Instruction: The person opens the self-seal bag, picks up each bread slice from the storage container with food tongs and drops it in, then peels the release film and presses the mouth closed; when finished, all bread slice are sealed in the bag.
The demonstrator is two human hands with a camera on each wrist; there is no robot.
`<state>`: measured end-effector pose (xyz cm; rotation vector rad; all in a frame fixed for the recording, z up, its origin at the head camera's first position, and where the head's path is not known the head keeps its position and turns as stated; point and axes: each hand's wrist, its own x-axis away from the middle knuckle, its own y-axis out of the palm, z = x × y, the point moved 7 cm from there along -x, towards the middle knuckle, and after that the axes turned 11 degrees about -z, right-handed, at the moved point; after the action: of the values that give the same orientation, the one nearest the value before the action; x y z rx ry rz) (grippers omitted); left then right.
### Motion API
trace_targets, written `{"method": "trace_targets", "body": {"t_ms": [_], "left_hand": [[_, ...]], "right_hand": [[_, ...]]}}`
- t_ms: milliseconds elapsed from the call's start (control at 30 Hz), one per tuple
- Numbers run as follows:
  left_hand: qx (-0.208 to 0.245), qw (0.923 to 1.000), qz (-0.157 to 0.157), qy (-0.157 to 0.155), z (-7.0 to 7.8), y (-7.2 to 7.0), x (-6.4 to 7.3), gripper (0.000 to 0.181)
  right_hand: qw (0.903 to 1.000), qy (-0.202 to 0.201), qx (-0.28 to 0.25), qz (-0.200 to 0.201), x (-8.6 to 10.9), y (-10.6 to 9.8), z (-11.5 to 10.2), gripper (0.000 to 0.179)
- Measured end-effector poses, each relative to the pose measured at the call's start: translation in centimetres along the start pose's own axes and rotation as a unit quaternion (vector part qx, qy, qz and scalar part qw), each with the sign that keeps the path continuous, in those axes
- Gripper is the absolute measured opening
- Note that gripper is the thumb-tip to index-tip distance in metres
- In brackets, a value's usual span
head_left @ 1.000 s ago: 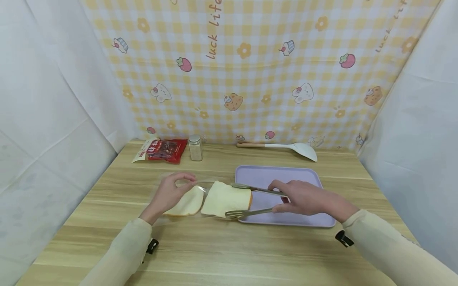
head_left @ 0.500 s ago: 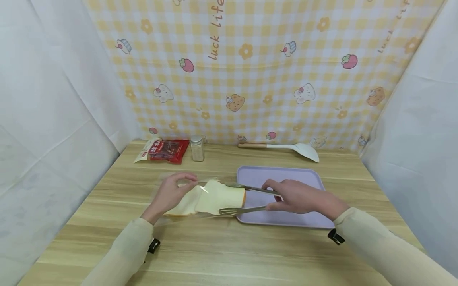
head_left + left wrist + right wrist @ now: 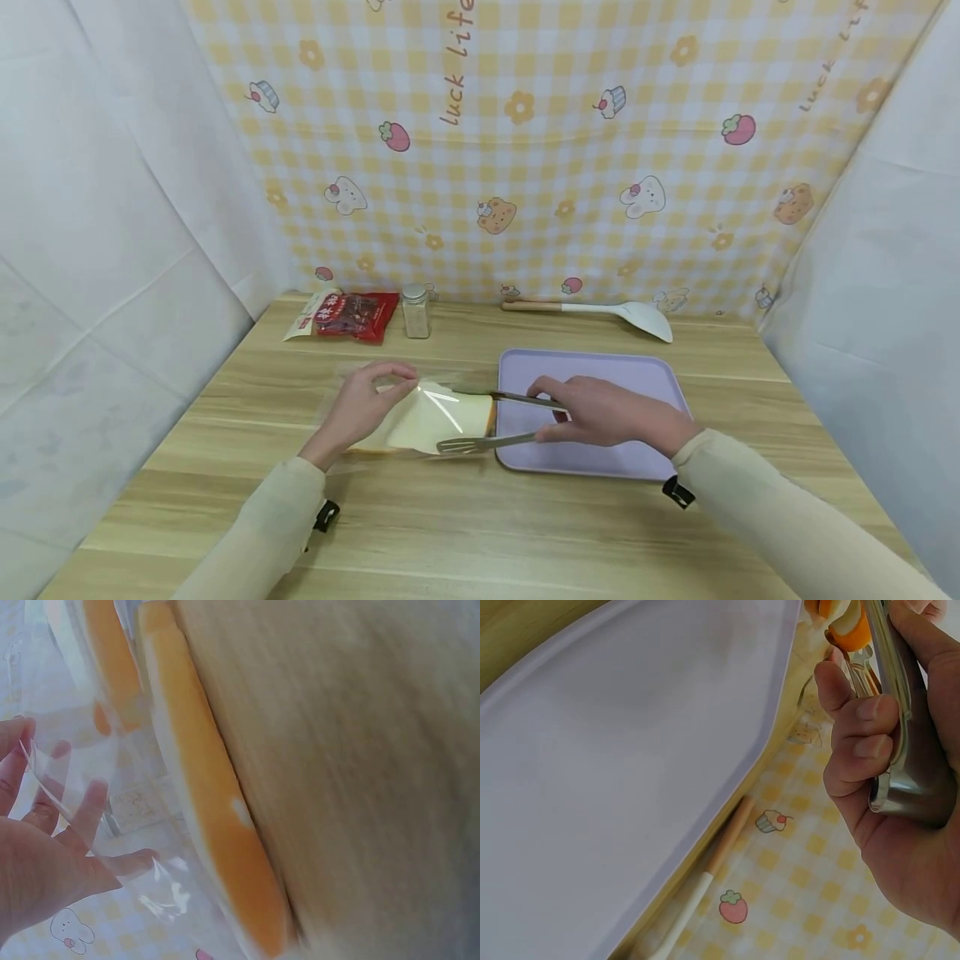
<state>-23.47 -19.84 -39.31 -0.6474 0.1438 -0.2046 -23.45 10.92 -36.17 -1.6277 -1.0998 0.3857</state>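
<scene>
**Tongs (image 3: 491, 442), held slice (image 3: 431, 427) moved left, further under film**

Compared with a second ago, right hand (image 3: 596, 410), tongs and held slice are all further left. Slice was lapping the tray's (image 3: 607, 372) left edge; now it sits just beside that edge. It also covers more of the second slice (image 3: 379, 437). Left hand (image 3: 363, 406) about where it was.

Right hand: fingers curled round tongs, thumb on the other side. Tongs' arms stand apart, one along the far side of held slice, one along the near side; can't tell how hard they squeeze. Arms cross the tray's left rim.

Left hand: thumb and fingertip together, pinching the edge of the clear bag (image 3: 169, 889); other fingers spread behind the film in the left wrist view. Second slice lies in the bag, crust along its near side. Glare from film shows over held slice. Can't tell if the two slices touch.

Back of table (image 3: 420, 525), left to right: red pack (image 3: 358, 317), jar (image 3: 416, 317) with metal lid, white turner (image 3: 637, 317) with wooden handle lying behind tray. Yellow check cloth (image 3: 570, 167) hangs behind.
</scene>
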Motion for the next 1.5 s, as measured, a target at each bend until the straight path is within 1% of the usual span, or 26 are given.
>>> {"method": "trace_targets", "body": {"t_ms": [167,333,500,700,933,1100,1200,1333,1500], "left_hand": [[0.001,1.0000,0.001,-0.001,-0.1,0.0,0.1,0.019],[0.001,1.0000,0.004,0.004,0.0,0.0,0.2,0.020],[-0.001,0.9999,0.008,0.009,0.1,-0.1,0.4,0.018],[-0.005,1.0000,0.004,0.004,0.3,-0.2,0.5,0.019],[0.001,1.0000,-0.003,-0.007,0.4,-0.2,0.6,0.021],[0.000,1.0000,-0.002,-0.005,0.5,-0.1,0.6,0.023],[-0.003,1.0000,0.000,-0.001,0.5,-0.1,0.5,0.023],[-0.004,1.0000,0.003,0.001,0.5,-0.1,0.4,0.019],[-0.002,1.0000,0.006,0.004,0.7,-0.2,0.4,0.017]], "right_hand": [[1.0000,-0.001,-0.007,-0.005,-1.1,0.3,-0.2,0.055],[0.9999,-0.003,-0.007,-0.008,-2.4,0.8,-0.3,0.055],[0.9998,-0.020,-0.006,-0.006,-3.6,1.0,-0.9,0.055],[0.9992,-0.035,-0.018,-0.006,-5.1,1.2,-1.4,0.055],[0.9989,-0.036,-0.022,-0.019,-6.6,1.7,-1.7,0.057],[0.9989,-0.032,-0.025,-0.024,-7.5,1.6,-2.1,0.056],[0.9985,-0.038,-0.029,-0.026,-7.9,1.5,-2.3,0.056],[0.9981,-0.046,-0.033,-0.026,-8.3,1.3,-2.5,0.055],[0.9981,-0.039,-0.037,-0.031,-8.8,1.2,-2.4,0.057]]}}
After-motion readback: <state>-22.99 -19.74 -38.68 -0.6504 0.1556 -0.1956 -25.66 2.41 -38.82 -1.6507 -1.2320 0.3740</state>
